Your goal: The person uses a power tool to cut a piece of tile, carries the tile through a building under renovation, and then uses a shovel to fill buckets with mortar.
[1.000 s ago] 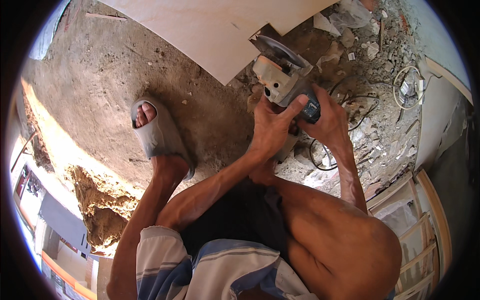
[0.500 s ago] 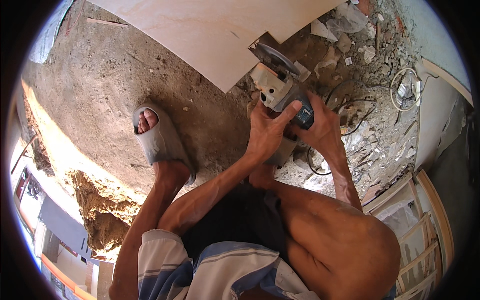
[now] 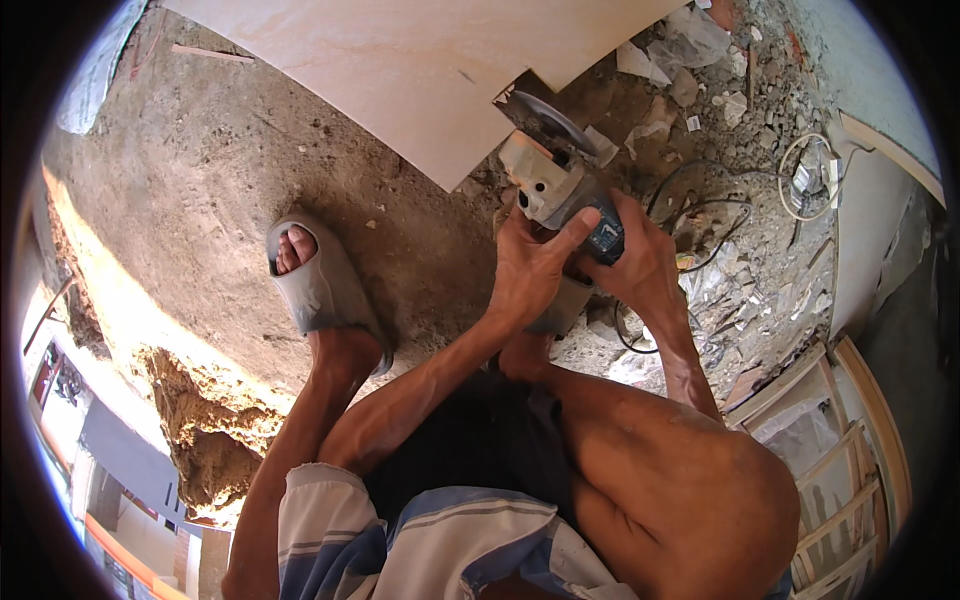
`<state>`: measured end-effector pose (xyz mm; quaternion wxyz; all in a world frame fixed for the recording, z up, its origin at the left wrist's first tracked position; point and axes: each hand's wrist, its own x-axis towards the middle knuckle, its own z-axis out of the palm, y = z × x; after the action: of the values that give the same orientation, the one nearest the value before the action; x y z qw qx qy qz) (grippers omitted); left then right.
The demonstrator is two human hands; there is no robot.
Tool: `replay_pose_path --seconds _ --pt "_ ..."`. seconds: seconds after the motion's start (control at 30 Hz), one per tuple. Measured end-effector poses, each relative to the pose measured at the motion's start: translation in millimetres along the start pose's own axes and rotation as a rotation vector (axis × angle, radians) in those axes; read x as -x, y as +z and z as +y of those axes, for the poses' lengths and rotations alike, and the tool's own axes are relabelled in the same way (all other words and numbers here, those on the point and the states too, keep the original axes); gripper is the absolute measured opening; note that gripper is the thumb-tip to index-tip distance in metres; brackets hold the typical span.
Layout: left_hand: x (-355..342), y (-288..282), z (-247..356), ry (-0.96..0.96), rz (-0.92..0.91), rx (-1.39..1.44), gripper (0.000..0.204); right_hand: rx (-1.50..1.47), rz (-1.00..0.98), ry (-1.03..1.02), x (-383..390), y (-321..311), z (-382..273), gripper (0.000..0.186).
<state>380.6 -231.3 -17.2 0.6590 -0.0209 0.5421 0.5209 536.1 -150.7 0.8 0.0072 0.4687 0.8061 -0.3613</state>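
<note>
Both hands are wrapped round an angle grinder (image 3: 548,185) with a pale head, dark blue-grey body and large disc (image 3: 555,122). My left hand (image 3: 530,265) grips it from the left, thumb across the body; my right hand (image 3: 640,255) grips the body from the right. The disc lies at a rectangular notch in the edge of a large cream tile (image 3: 400,80); whether it touches the tile cannot be told. A black cord (image 3: 710,200) loops on the rubble right of my hands.
My feet wear grey slides (image 3: 320,285). Broken rubble (image 3: 760,250), a white cable coil (image 3: 790,170) and leaning boards (image 3: 860,250) are on the right. A wooden frame (image 3: 870,400) stands lower right. A crumbly yellowish pit edge (image 3: 200,420) borders the concrete at lower left.
The whole view has shifted slightly downward in the picture. My hands and the grinder have moved a little left, keeping the same grip, with the disc still at the notch.
</note>
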Motion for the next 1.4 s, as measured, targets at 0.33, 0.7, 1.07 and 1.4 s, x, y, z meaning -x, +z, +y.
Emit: replay_pose_path --seconds 0.33,0.7,1.07,1.4 --pt "0.6 -1.1 0.4 0.001 -0.008 -0.015 0.048 -0.004 -0.008 0.018 0.9 -2.8 -5.5 0.081" --pt "8.2 11.5 12.7 0.017 0.008 -0.001 0.049 -0.003 -0.080 0.085 -0.4 -26.6 -20.8 0.082" --pt "3.2 17.0 3.3 0.029 0.037 0.058 0.052 0.033 -0.075 0.010 -7.8 -33.1 -12.5 0.078" --pt "3.2 20.3 3.0 0.030 0.062 0.047 0.051 0.047 -0.082 0.006 -10.5 -34.8 -13.7 0.075"
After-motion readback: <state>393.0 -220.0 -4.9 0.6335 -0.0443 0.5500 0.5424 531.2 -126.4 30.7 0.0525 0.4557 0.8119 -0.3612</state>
